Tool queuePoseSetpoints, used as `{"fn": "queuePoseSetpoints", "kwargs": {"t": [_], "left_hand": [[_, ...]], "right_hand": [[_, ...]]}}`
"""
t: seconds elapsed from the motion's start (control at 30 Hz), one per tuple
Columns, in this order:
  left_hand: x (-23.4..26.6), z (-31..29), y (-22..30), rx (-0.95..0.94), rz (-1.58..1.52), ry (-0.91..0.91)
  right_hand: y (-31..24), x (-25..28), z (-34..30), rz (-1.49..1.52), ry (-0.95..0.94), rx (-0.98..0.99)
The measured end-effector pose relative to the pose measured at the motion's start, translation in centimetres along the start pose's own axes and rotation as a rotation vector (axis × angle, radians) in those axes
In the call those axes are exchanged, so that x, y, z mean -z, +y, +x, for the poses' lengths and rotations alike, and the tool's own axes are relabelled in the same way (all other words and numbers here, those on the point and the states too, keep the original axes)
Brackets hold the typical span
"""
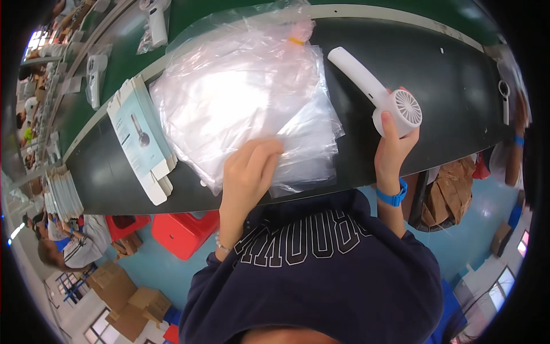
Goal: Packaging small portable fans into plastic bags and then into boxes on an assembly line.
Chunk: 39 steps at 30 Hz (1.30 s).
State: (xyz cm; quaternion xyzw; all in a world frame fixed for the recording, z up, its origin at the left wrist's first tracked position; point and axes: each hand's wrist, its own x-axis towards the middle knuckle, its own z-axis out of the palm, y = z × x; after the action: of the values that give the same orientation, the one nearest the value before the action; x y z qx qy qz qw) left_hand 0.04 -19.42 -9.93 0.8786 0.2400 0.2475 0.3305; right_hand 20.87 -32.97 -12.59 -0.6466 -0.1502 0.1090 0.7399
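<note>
Over the smooth dark worktop (452,63), right of centre, found a white plastic handheld fan (369,87) with a round slatted grille and straight tubular handle. Saw it gripped by the right hand (396,140), thumb and fingers around the head, grille facing up. Traced its long axis from the head, low and right, to the handle's free end, high and left, pointing away from the body. Placed that end just beside a broad stack of clear plastic bags (229,97), apart from it.

Found the left hand (252,166) on the stack's near edge, fingers bent down onto the film; could not tell whether pinching a bag or merely resting. Judged the right hand much the nearer to the fan. Saw nothing solid between handle and stack; could make out no open bag mouth. Noted a small orange band (296,41) at the stack's far right corner.

Left of the bags, recorded flat pale-blue printed cardboard cartons (140,132), lying aslant. At far right, noted a small white round-headed device (506,109), well apart, near another person's arm (514,160).
</note>
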Motion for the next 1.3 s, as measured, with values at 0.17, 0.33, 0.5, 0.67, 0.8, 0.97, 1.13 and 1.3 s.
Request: {"fn": "queuePoseSetpoints", "kwargs": {"t": [0.17,0.33,0.5,0.67,0.8,0.97,1.13,1.3], "left_hand": [[1.0,0.6,0.3,-0.138,0.074,-0.153],[1.5,0.2,0.1,-0.112,0.098,-0.168],[1.5,0.4,0.7,0.033,0.014,-0.051],[0.7,0.8,0.7,-0.041,0.086,-0.011],[0.5,1.0,1.3,-0.035,0.216,-0.011],[1.1,1.1,2.7,0.118,0.255,-0.114],[1.5,0.8,2.8,0.132,0.083,-0.084],[0.7,1.5,4.6,0.096,-0.154,-0.097]], "right_hand": [[0.0,-0.2,-0.2,0.019,0.026,-0.022],[0.0,-0.3,-0.3,0.014,0.021,-0.018],[0.4,-0.2,-0.2,0.003,0.019,0.003],[0.1,1.0,0.2,0.325,-0.201,-0.128],[-1.9,2.2,-1.1,0.643,-0.489,-0.331],[-5.4,0.4,-2.3,0.284,-0.54,-0.328],[-6.2,0.8,-2.0,0.015,-0.523,-0.413],[-6.1,-0.1,-3.7,-0.036,-0.443,-0.361]]}}
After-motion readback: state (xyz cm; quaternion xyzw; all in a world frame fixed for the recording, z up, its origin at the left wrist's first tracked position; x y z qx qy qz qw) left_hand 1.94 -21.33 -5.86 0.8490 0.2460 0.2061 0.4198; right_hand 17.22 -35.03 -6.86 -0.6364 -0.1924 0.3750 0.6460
